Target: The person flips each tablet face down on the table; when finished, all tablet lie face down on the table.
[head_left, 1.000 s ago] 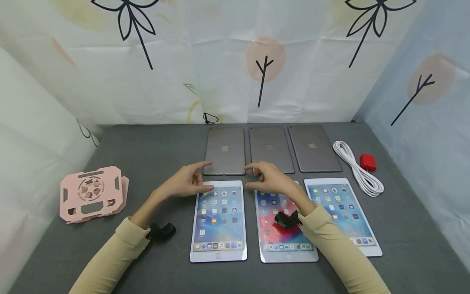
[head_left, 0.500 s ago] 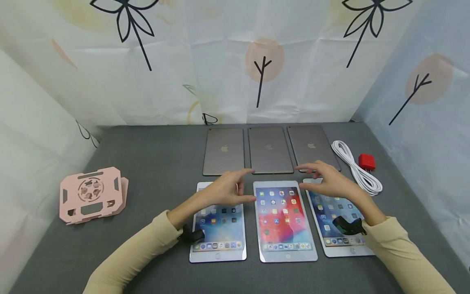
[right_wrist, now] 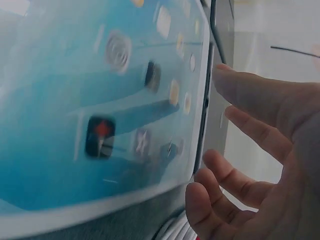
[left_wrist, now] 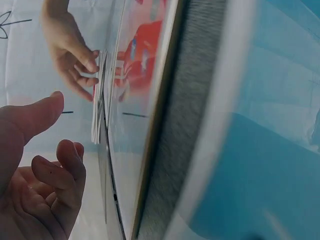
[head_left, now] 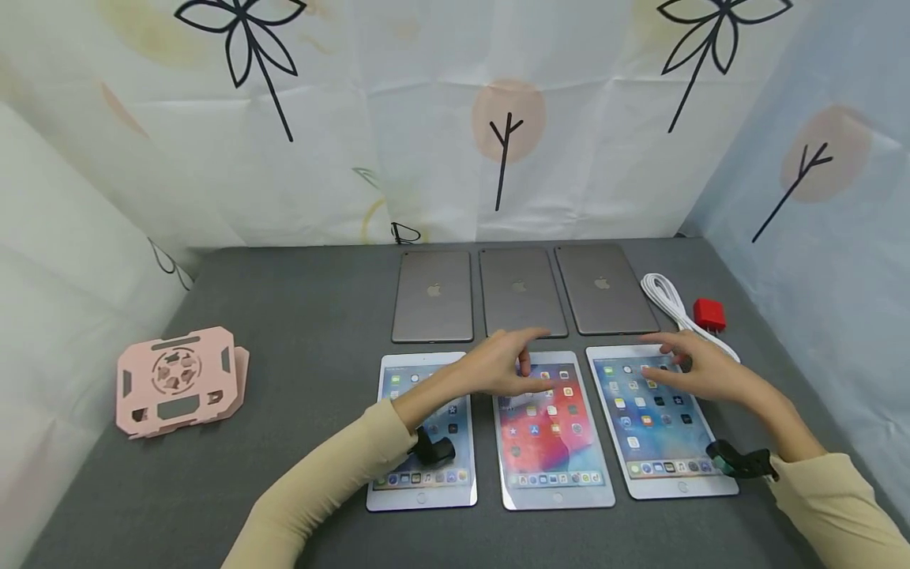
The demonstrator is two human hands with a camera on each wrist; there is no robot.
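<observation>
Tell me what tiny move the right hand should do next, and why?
Perhaps the right hand should dip slightly toward the far edge of the rightmost lit tablet: its index finger and thumb stand apart near that edge, holding nothing.

Below the left hand [head_left: 503, 370] the tablet screen [head_left: 550, 435] looks glossy and glass-like, the grey tablet [head_left: 522, 288] beyond smooth metal, the tabletop [head_left: 313, 308] around matt, rough cloth.
</observation>
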